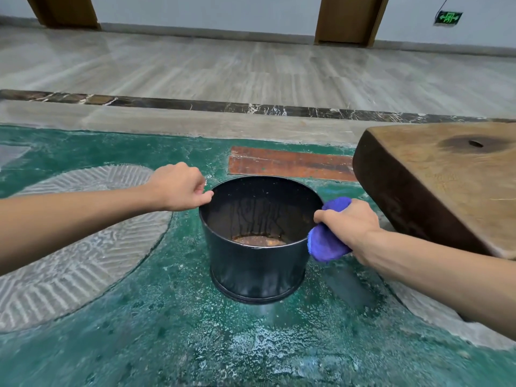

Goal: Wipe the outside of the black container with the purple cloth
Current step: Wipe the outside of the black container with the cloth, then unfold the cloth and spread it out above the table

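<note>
A black round container [257, 269] stands upright on the green patterned floor, open at the top, with rusty residue at its bottom. My left hand [180, 187] pinches the rim on the container's left side. My right hand [347, 222] holds a bunched purple cloth [325, 244] pressed against the outside of the right wall, just under the rim. The far outer wall of the container is hidden.
A thick wooden slab [435, 180] sits close to the right, just behind my right hand. A rust-red rectangle [287, 163] is set in the floor behind the container. Grey marble floor [223, 71] with a dark stone strip [251, 107] lies beyond.
</note>
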### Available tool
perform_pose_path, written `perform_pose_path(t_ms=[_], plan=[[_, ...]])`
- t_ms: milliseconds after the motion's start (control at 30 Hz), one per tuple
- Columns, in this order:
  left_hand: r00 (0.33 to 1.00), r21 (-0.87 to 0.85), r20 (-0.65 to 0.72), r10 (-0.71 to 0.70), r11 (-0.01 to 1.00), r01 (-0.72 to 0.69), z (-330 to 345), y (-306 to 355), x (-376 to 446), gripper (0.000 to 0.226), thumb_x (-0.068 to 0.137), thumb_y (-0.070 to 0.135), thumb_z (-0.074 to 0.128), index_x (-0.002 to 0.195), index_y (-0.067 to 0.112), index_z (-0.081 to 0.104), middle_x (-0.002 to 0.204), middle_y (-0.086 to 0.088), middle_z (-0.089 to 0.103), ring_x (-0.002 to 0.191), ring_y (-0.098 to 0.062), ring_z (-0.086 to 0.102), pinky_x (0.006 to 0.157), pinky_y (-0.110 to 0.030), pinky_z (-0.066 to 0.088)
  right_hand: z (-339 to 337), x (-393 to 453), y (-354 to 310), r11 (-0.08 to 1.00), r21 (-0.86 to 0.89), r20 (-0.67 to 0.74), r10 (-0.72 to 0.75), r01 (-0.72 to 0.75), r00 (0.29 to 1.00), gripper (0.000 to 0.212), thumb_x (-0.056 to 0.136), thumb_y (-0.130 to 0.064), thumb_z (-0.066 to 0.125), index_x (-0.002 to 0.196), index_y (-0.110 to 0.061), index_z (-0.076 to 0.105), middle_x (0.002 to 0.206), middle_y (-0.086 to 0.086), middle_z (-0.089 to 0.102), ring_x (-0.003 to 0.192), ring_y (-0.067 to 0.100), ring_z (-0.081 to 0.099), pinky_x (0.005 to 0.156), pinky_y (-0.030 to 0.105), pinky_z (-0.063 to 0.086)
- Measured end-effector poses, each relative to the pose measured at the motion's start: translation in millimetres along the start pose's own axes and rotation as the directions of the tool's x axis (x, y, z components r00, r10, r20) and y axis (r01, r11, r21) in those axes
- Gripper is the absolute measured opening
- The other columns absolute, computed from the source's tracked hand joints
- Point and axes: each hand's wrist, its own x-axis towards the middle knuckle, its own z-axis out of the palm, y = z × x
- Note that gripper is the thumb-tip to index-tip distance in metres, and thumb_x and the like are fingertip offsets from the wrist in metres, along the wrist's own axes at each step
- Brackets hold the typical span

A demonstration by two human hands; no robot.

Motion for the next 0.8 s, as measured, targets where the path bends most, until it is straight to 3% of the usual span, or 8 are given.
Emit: perform_pose_path(t_ms=[167,300,367,467,533,600,700,800], plan=[[0.991,-0.029,-0.130,-0.018,0.999,0.014,-5.9,1.7,-1.3,0.041,0.092,0.048,0.047,0.064,0.019,0.055,0.059,0.001,0.060,0.059,-0.024,0.058,0.053,-0.028,0.041,-14.5,3.5,-4.2,0.935,0.333,-0.078,-0.104,0.124,0.992,0.034,0.074,-0.033,0.083,0.101,-0.019,0.069,0.101,0.003,0.074,0.098,0.027,0.071,0.085,0.040,0.058],[0.993,-0.383,-0.083,0.083,0.918,-0.109,-36.9,32.5,14.8,0.023,0.093,0.034,0.055,0.072,0.028,0.063,0.067,0.015,0.065,0.063,-0.004,0.062,0.057,-0.025,0.040,-29.6,9.1,-29.3,0.728,0.674,0.017,-0.189,0.129,0.982,0.016,0.081,-0.014,0.079,0.097,-0.018,0.077,0.095,0.004,0.079,0.087,0.019,0.075,0.080,0.035,0.058],[0.993,-0.628,-0.006,0.117,0.772,-0.095,-53.4,60.0,26.2,0.013,0.091,0.034,0.059,0.082,0.030,0.067,0.080,0.014,0.070,0.074,-0.001,0.065,0.061,-0.021,0.048,-41.4,10.2,-49.6,0.598,0.799,0.116,-0.264,0.067,0.958,0.016,0.083,-0.012,0.070,0.096,-0.003,0.073,0.094,0.018,0.076,0.082,0.029,0.071,0.075,0.035,0.058],[0.984,-0.920,0.147,0.106,0.380,0.096,-82.6,110.0,44.0,0.021,0.087,0.036,0.063,0.101,0.020,0.067,0.104,-0.002,0.071,0.086,-0.009,0.066,0.063,-0.029,0.060,-68.2,4.6,-85.1,0.390,0.920,0.178,-0.345,-0.031,0.922,0.026,0.079,-0.019,0.061,0.090,0.004,0.069,0.083,0.021,0.071,0.071,0.031,0.067,0.064,0.029,0.056],[0.969,-0.967,0.225,0.103,0.149,0.209,-113.3,138.5,53.4,0.024,0.092,0.032,0.062,0.108,0.014,0.065,0.110,-0.008,0.069,0.088,-0.012,0.065,0.069,-0.035,0.061,-89.5,-3.4,-105.0,0.238,0.961,0.212,-0.300,-0.143,0.930,0.022,0.082,-0.023,0.063,0.086,-0.006,0.077,0.086,0.015,0.074,0.074,0.028,0.073,0.067,0.030,0.059],[0.953,-0.960,0.275,0.125,-0.013,0.279,-155.0,157.7,65.7,0.025,0.093,0.028,0.064,0.112,0.012,0.062,0.111,-0.010,0.068,0.090,-0.017,0.066,0.075,-0.040,0.060,-118.3,-14.1,-128.0,0.122,0.965,0.260,-0.281,-0.234,0.924,0.035,0.091,-0.034,0.062,0.099,-0.005,0.079,0.100,0.019,0.076,0.087,0.033,0.075,0.076,0.039,0.062],[0.940,-0.930,0.317,0.129,-0.151,0.335,-215.5,175.2,75.1,0.034,0.085,0.026,0.074,0.113,0.013,0.059,0.100,-0.009,0.070,0.083,-0.019,0.066,0.073,-0.039,0.057,-161.9,-37.7,-163.7,0.040,0.942,0.333,-0.238,-0.334,0.912,0.073,0.091,-0.060,0.057,0.126,0.003,0.069,0.123,0.025,0.070,0.104,0.037,0.072,0.088,0.045,0.059],[0.927,-0.906,0.349,0.140,-0.202,0.372,-294.2,192.0,86.0,0.037,0.087,0.020,0.071,0.121,0.012,0.058,0.098,-0.010,0.071,0.080,-0.019,0.064,0.070,-0.033,0.057,-224.4,-60.6,-209.0,0.001,0.928,0.366,-0.197,-0.373,0.910,0.084,0.090,-0.068,0.054,0.135,0.002,0.062,0.137,0.025,0.063,0.115,0.037,0.067,0.097,0.046,0.055]])
